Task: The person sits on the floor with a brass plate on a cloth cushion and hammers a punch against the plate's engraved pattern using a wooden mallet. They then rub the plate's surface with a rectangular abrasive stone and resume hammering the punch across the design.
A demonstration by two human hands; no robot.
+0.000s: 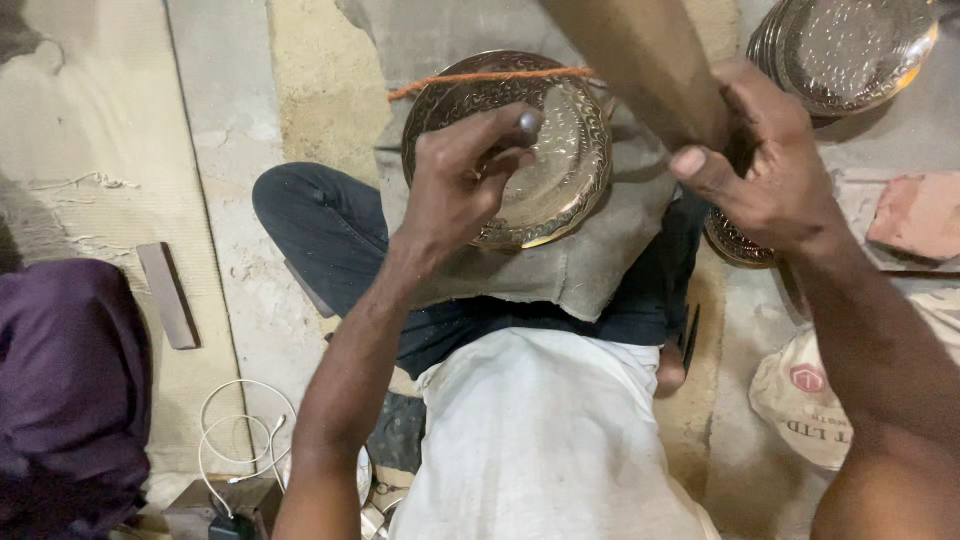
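An engraved brass plate (570, 150) lies on a grey cloth pad (590, 260) over my lap. My left hand (460, 180) rests on the plate, fingers curled on its surface, apparently pinching a small tool, though I cannot make it out. My right hand (765, 165) is closed around a thick brown wooden handle (640, 60) that rises toward the top of the view. An orange cord (480, 80) stretches across the plate's upper rim.
A stack of similar brass plates (850, 50) sits at the top right, another plate (735, 245) pokes out under my right hand. A reddish brick (920, 215), a white printed sack (810, 400), a flat stone bar (168, 295), purple cloth (70, 380) and white cable (235, 430) surround me.
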